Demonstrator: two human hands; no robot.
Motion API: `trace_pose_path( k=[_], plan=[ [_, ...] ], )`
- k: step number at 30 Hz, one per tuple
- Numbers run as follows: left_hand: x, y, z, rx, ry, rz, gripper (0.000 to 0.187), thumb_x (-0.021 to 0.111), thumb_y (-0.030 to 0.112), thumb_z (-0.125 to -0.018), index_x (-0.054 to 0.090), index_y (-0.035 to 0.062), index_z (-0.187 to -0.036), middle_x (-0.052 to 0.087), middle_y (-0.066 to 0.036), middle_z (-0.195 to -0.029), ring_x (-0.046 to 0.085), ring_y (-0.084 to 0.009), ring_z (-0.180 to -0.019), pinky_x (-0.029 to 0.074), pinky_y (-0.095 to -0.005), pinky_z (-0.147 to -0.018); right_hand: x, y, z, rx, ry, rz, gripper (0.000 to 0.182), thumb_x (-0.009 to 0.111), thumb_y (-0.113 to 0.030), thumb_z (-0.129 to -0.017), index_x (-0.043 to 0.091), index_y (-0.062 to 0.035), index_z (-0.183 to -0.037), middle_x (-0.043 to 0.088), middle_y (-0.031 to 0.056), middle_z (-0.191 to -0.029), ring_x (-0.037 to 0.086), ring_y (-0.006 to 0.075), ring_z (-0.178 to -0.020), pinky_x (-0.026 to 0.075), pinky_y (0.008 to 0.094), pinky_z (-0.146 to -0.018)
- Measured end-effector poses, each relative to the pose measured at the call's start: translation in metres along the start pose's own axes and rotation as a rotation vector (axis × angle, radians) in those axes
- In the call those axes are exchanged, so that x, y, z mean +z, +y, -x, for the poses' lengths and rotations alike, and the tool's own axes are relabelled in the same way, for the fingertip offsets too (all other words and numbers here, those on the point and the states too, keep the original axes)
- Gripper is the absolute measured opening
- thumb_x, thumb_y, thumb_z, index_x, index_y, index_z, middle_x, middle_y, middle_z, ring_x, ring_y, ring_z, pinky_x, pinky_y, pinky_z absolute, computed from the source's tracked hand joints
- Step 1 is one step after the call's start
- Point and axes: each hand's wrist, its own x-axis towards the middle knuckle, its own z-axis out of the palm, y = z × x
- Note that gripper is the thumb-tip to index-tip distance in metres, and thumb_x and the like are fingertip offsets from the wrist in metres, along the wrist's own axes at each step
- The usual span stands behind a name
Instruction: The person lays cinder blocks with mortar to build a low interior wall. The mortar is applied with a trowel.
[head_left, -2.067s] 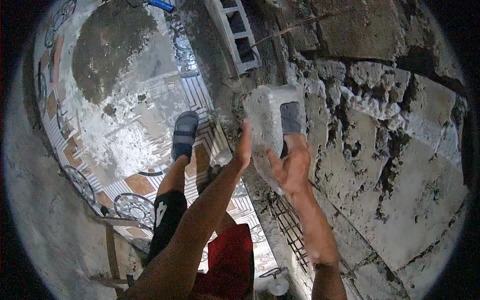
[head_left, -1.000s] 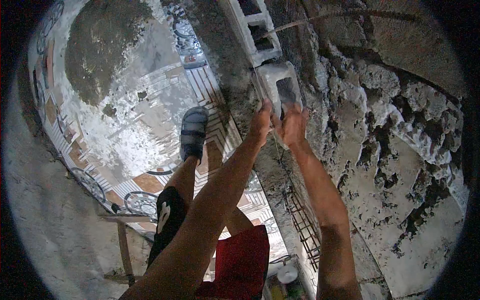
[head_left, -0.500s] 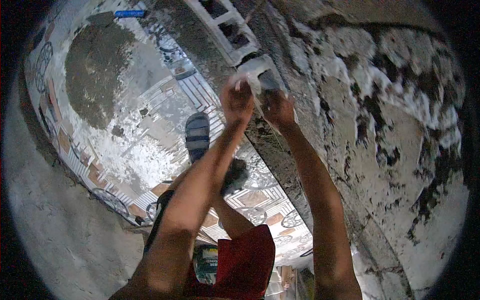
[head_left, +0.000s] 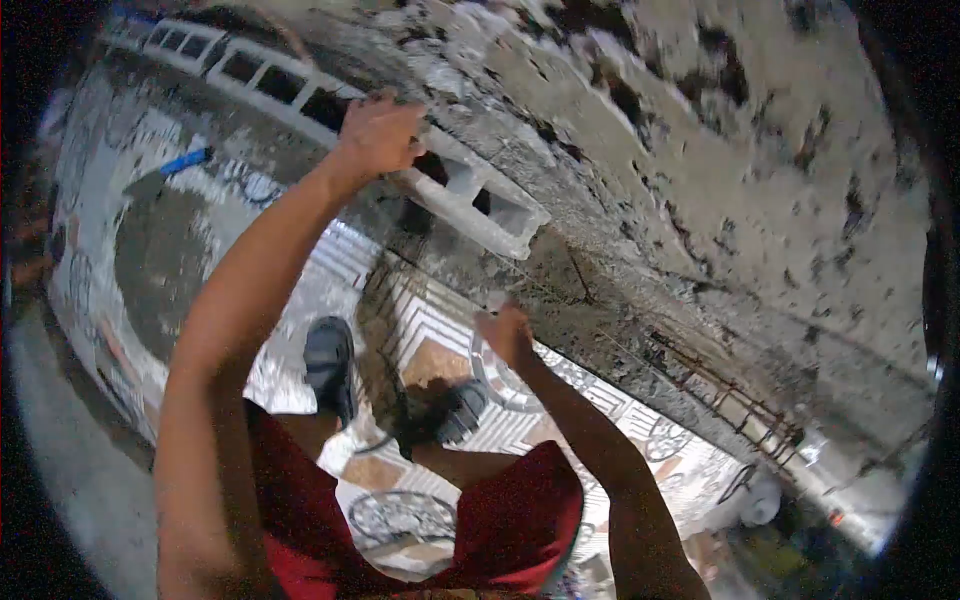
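My left hand (head_left: 382, 135) rests on the row of hollow grey concrete blocks (head_left: 440, 190), near the block closest to me; its fingers are spread over the upper edge. Below the blocks' near end, my right hand (head_left: 508, 330) is above the patterned floor, its fingers curled around something small and pale that I cannot make out. A thin line runs beside the end block, along the strip of rough mortar (head_left: 560, 280).
A blue-handled trowel (head_left: 185, 161) lies by a pile of wet mortar (head_left: 160, 270) at the left. The rough wall (head_left: 740, 200) rises at the right. Metal rods (head_left: 730, 390) lie along its base. My sandalled feet stand on the patterned floor (head_left: 400, 510).
The view has swung and shows more of the block row. My hands, close together at the end block before, are now apart: the left on the blocks, the right lower and nearer me.
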Motion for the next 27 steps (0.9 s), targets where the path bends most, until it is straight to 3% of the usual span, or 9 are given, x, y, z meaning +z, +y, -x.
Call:
trace_pose_path(
  k=[1,3,7,10,13,16,21,24,27],
  plan=[
    [0.008,0.001,-0.001,0.04,0.157,-0.144,0.058,0.063,0.033,-0.075,0.044,0.0153,-0.127,0.062,-0.014,-0.099,0.056,-0.0306,-0.104,0.038,-0.0524,-0.09,0.014,0.024,-0.013,0.084,0.038,-0.038,0.043,0.069,-0.035,-0.073,0.057,-0.0009,-0.096,0.063,0.0183,-0.084,0.062,0.0322,-0.081,0.048,0.0422,-0.074],
    [0.02,-0.003,-0.01,0.094,0.146,-0.114,0.058,0.063,0.033,-0.074,0.044,0.0134,-0.126,0.061,-0.016,-0.102,0.055,-0.0304,-0.105,0.039,-0.0515,-0.091,0.002,0.027,-0.045,0.23,0.06,-0.094,0.049,0.07,-0.035,-0.072,0.057,-0.0005,-0.103,0.063,0.0198,-0.092,0.063,0.0302,-0.085,0.048,0.0388,-0.076],
    [0.013,-0.004,-0.014,0.148,0.032,-0.056,0.053,0.063,0.036,-0.073,0.049,0.0068,-0.116,0.06,-0.018,-0.105,0.054,-0.0314,-0.105,0.043,-0.0467,-0.088,-0.014,0.006,-0.077,0.118,0.219,-0.239,0.064,0.069,-0.05,-0.068,0.054,0.0005,-0.104,0.063,0.0196,-0.095,0.062,0.0312,-0.089,0.048,0.0413,-0.077],
    [0.017,-0.003,-0.019,0.19,0.038,-0.043,0.052,0.064,0.038,-0.072,0.054,0.0046,-0.111,0.06,-0.019,-0.105,0.054,-0.0354,-0.103,0.046,-0.0453,-0.086,-0.03,-0.014,-0.076,0.371,0.053,-0.33,0.056,0.071,-0.047,-0.068,0.059,-0.0026,-0.1,0.065,0.0157,-0.087,0.064,0.0279,-0.082,0.05,0.0391,-0.075],
    [0.004,-0.001,-0.018,0.36,-0.054,-0.183,0.05,0.064,0.04,-0.069,0.058,0.0025,-0.101,0.061,-0.019,-0.101,0.056,-0.0344,-0.101,0.047,-0.0429,-0.084,-0.016,0.006,-0.081,0.046,0.163,-0.296,0.051,0.071,-0.037,-0.07,0.06,-0.0017,-0.105,0.067,0.0146,-0.089,0.065,0.0244,-0.082,0.049,0.0344,-0.074],
    [0.023,-0.008,-0.025,0.355,-0.016,-0.184,0.048,0.066,0.039,-0.069,0.061,0.0007,-0.097,0.062,-0.019,-0.098,0.057,-0.035,-0.097,0.047,-0.0425,-0.083,-0.015,0.006,-0.079,-0.054,0.287,-0.202,0.053,0.07,-0.047,-0.069,0.063,-0.0033,-0.099,0.067,0.0138,-0.086,0.065,0.0281,-0.081,0.051,0.038,-0.073],
    [0.011,-0.015,-0.013,0.379,0.009,-0.096,0.043,0.067,0.035,-0.069,0.063,-0.001,-0.092,0.063,-0.02,-0.095,0.06,-0.035,-0.092,0.048,-0.0425,-0.081,-0.025,-0.011,-0.063,-0.084,0.366,-0.128,0.052,0.07,-0.047,-0.068,0.064,-0.006,-0.099,0.066,0.0149,-0.088,0.065,0.0288,-0.082,0.051,0.0386,-0.074],
    [0.014,-0.018,-0.021,0.413,-0.014,-0.157,0.042,0.066,0.035,-0.071,0.062,-0.001,-0.092,0.063,-0.02,-0.095,0.06,-0.0351,-0.092,0.048,-0.0426,-0.082,-0.031,-0.014,-0.061,-0.033,0.306,-0.031,0.048,0.073,-0.036,-0.068,0.063,-0.0007,-0.098,0.066,0.0156,-0.076,0.065,0.0289,-0.07,0.05,0.0363,-0.066],
    [0.016,-0.017,-0.021,0.421,-0.12,-0.196,0.048,0.063,0.039,-0.075,0.059,-0.0002,-0.101,0.056,-0.021,-0.105,0.052,-0.037,-0.102,0.045,-0.0454,-0.085,-0.034,-0.017,-0.054,-0.184,0.372,-0.145,0.051,0.073,-0.041,-0.068,0.063,-0.0008,-0.098,0.066,0.0154,-0.072,0.065,0.0286,-0.067,0.05,0.0368,-0.064]
  ],
)
